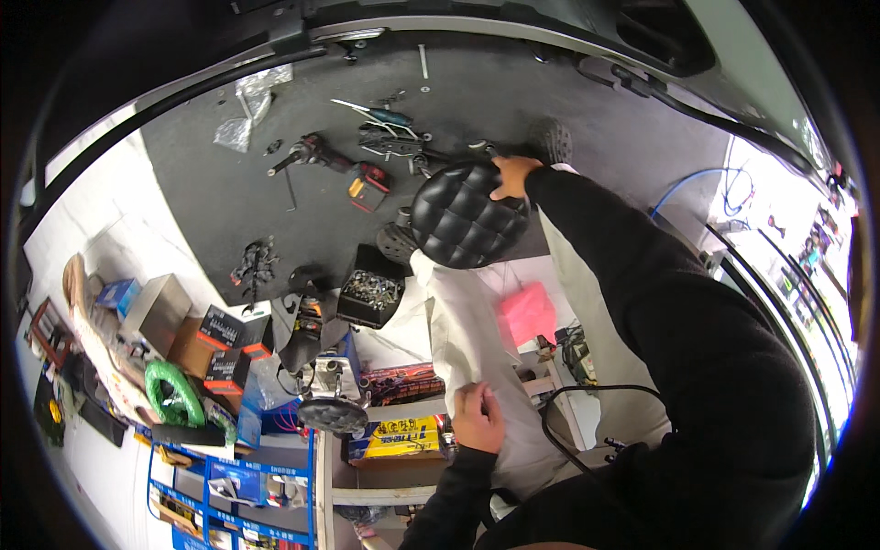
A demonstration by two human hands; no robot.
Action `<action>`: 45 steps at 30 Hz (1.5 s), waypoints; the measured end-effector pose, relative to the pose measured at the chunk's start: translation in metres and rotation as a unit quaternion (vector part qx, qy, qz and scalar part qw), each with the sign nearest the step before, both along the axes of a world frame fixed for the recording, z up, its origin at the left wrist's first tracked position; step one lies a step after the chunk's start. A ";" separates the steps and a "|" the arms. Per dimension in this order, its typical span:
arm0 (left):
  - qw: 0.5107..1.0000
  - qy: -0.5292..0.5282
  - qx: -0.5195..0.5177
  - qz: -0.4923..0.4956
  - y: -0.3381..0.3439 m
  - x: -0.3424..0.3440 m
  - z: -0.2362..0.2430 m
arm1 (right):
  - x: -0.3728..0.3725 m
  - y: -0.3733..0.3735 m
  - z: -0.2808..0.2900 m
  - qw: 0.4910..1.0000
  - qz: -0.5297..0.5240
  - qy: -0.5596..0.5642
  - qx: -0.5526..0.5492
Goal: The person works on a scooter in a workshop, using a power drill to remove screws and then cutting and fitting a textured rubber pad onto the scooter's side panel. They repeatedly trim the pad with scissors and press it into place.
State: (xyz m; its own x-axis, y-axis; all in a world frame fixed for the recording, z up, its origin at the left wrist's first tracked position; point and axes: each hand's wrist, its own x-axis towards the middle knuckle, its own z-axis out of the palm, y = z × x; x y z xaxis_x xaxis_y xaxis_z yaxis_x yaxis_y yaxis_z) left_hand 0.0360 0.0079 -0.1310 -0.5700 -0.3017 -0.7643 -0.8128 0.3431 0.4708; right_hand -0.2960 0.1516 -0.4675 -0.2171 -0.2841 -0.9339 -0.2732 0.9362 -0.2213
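While the R hand (515, 177) is on the far-R edge of the seat (466, 220), the L hand (478, 422) rests on the L leg of the light trousers (463, 339), well apart from it. R fingers: thumb & index spread over the rim; the others are hidden, so can't tell if they clamp it from below. L fingers: half-bent, close tog., nothing seen in them; can't tell if fully closed.

Seat is round, black, quilted, top up, approx. btwn the two shoes, L one (396, 246) & R one (555, 142), above the dk grey floor (330, 234). Its underside is hidden.

L of seat on the floor: drill (323, 156) w/ red battery (370, 183), hex key (291, 189) just beside it. Near the seat's upper L: metal parts (390, 139) & a screwdriver (392, 117), handle teal. Further up, a lone bolt (423, 61); clear bags (236, 136) to the upper L.

Nearer the body: open blk box (365, 314) w/ small screws (374, 290) in it, then a 2nd stool (332, 415), also blk & quilted. Pink sheet (529, 312) btwn the legs. Yellow box (399, 442) L of the L hand; blue rack (203, 490) lower L; blue hose (683, 180) far R.
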 end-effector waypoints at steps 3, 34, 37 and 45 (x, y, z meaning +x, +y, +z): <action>0.992 0.044 -0.003 0.119 -0.006 -0.028 -0.041 | -0.029 -0.028 0.000 0.996 0.074 0.035 -0.033; 0.803 0.357 0.123 0.462 -0.268 -0.268 -0.222 | -0.091 -0.152 0.058 0.925 0.068 0.201 -0.315; 0.794 0.370 0.135 0.464 -0.284 -0.290 -0.235 | -0.112 -0.150 0.131 0.846 0.038 0.285 -0.450; 0.796 0.416 0.199 0.392 -0.289 -0.329 -0.270 | -0.268 -0.130 0.193 0.720 -0.263 0.582 -0.273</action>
